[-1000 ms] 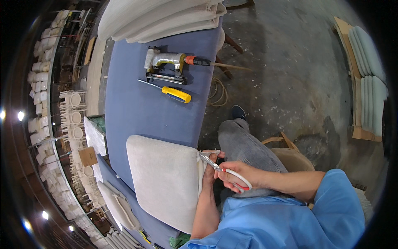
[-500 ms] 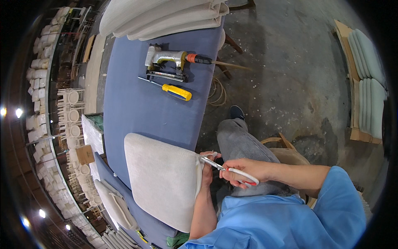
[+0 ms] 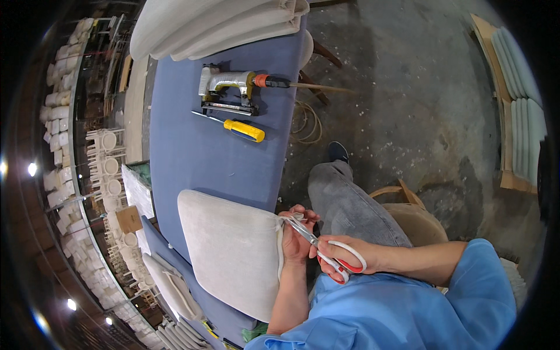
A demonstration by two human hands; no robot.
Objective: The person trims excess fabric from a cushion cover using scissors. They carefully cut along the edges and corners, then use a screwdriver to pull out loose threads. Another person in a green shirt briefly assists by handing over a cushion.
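A pale grey upholstered seat cushion lies on the near end of the blue table. My left hand grips the loose fabric at the cushion's right edge. My right hand holds scissors with red and white handles; their blades point up-left to the fabric at the cushion's corner, just by my left fingers.
A pneumatic staple gun with an air hose and a yellow-handled screwdriver lie further up the table. Stacked pale cushions fill the far end. My grey-trousered knee and a wooden stool sit to the right, over concrete floor.
My hands and the scissors have stayed at the cushion's right edge, with the blades shifting slightly along the fabric. The cushion has barely moved.
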